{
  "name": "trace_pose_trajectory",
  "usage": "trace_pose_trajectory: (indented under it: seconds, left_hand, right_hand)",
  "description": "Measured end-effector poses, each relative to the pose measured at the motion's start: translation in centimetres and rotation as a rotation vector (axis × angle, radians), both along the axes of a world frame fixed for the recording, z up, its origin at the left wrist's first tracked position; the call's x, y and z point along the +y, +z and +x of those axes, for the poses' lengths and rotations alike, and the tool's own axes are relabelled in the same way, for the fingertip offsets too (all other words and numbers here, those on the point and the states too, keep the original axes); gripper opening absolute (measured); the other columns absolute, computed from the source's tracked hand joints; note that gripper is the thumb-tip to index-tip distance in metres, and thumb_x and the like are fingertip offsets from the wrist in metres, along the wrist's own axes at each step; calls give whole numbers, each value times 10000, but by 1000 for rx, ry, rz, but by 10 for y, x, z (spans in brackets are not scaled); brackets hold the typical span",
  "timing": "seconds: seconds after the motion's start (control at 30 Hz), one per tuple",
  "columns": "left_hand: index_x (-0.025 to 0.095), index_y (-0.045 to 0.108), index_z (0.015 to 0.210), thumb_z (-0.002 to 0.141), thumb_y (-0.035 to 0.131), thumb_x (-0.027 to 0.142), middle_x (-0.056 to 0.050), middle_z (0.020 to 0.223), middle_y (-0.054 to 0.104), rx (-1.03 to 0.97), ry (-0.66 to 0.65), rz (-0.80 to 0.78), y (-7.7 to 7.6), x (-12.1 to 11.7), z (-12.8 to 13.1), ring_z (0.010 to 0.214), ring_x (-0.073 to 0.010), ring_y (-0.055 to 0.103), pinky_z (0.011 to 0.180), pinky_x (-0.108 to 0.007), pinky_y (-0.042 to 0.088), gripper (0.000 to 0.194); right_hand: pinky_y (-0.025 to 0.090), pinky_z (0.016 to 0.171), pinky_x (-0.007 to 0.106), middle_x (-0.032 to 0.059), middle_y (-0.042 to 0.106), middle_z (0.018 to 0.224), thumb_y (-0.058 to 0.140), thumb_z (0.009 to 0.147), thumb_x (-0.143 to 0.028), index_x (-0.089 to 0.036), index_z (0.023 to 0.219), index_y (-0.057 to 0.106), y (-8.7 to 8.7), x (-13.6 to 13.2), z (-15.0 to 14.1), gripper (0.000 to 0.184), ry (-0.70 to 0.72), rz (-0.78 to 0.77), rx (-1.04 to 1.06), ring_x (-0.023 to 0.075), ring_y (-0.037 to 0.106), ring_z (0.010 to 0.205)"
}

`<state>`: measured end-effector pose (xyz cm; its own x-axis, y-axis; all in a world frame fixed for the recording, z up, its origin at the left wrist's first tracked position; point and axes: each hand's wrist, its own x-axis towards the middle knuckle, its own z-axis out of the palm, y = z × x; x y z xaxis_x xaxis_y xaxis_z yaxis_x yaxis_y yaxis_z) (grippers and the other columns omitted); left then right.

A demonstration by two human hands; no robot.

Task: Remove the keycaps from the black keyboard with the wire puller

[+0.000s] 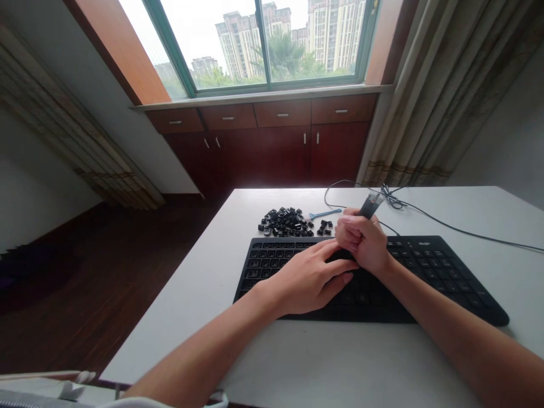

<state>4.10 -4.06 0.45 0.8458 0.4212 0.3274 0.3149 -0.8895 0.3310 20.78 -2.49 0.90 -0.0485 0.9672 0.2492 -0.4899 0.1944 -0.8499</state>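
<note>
A black keyboard [446,277] lies across the white table [323,362]; many of its keycaps are off. My left hand [308,277] rests flat on the keyboard's middle, fingers stretched out toward my right hand. My right hand [361,241] is closed in a fist round a dark tool [370,205] whose grey top sticks up above the knuckles; its lower end points down at the keyboard and is hidden by the fingers. A pile of loose black keycaps [289,222] sits just behind the keyboard's left part.
A small blue tool [323,213] lies beside the keycap pile. The keyboard's black cable [446,224] loops over the table's far right. Behind the table stand dark wooden cabinets [280,141] under a window, with curtains at the right.
</note>
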Motion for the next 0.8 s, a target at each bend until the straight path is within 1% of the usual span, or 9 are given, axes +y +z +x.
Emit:
trace_pose_trajectory:
  seconds: [0.1,0.27,0.37,0.43,0.53,0.67,0.8]
  left_hand:
    - [195,608,1334,1065,440,329,-135,1363,576,30,7,12,0,-3,5,1329,-265,516,1181,-439,430,344]
    - [174,643,1219,1061,438,389,-139,1385,587,66,6,72,-3,-4,12,1352,-307,500,1206,-491,387,336]
    - [154,627,1224,1056,436,438,-149,1364,613,78,22,71,-4,-2,14,1353,-324,513,1203,-493,390,382]
    - [144,602,1262,1052,441,453,-161,1398,597,84,26,63,-4,-2,16,1383,-330,493,1220,-502,365,407]
    - [145,540,1354,1049,444,468,-171,1495,525,91,25,52,-3,-2,17,1457,-332,416,1253,-529,302,454]
    - [152,486,1423,1057,413,494,-161,1576,434,133,43,28,-3,-3,16,1522,-318,317,1282,-524,229,506]
    - [153,488,1433,1061,393,503,-156,1588,416,156,52,26,-3,-3,16,1527,-298,307,1295,-484,198,520]
  right_hand:
    - [139,393,243,-85,294,417,644,783,-219,-227,525,342,2,-1,0,397,46,-10,-14,60,212,377]
    - [162,414,253,-71,344,424,649,835,-250,-207,507,412,5,-5,-5,407,100,37,-244,56,256,394]
    - [180,425,259,-65,367,418,656,841,-251,-201,503,423,5,-7,-10,413,78,65,-306,55,273,396]
    - [183,427,262,-66,360,417,638,844,-230,-205,493,409,4,-8,-12,420,31,75,-265,57,275,395]
    - [165,416,265,-72,331,419,615,840,-198,-214,490,387,2,-8,-12,419,-40,70,-133,60,249,388]
    - [133,395,264,-76,301,420,617,819,-194,-225,489,366,1,-6,-9,416,-35,45,-32,63,213,378]
    - [128,388,265,-77,292,404,616,796,-177,-235,497,325,3,-6,-7,421,-28,11,10,63,195,365]
